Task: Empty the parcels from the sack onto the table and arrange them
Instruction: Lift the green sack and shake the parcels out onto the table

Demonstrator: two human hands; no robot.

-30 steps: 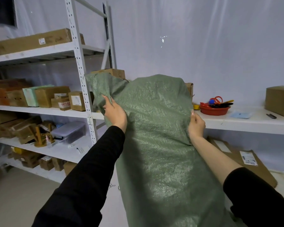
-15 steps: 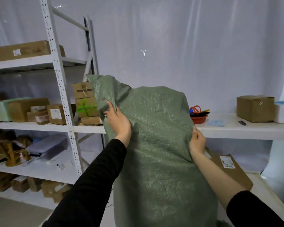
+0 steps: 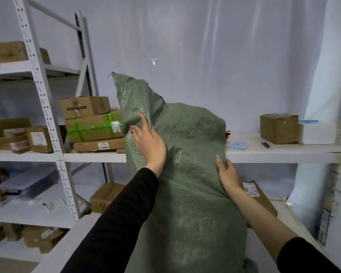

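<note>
1. Table [image 3: 71,239]: white near edge visible; no emptied parcels seen on it. Judged early stage; emptying and arranging remain.
2. Sack [image 3: 187,174]: green, held upright over the table between both hands.
3. Left hand [image 3: 149,143]: fingers gripping the sack's upper left fabric.
4. Right hand [image 3: 227,172]: pinching the right edge.
5. Brown parcel [image 3: 261,198]: far right, behind the sack.

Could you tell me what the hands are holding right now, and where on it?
Both grip the green sack: the left hand near its upper left corner, the right hand on its right edge.
</note>
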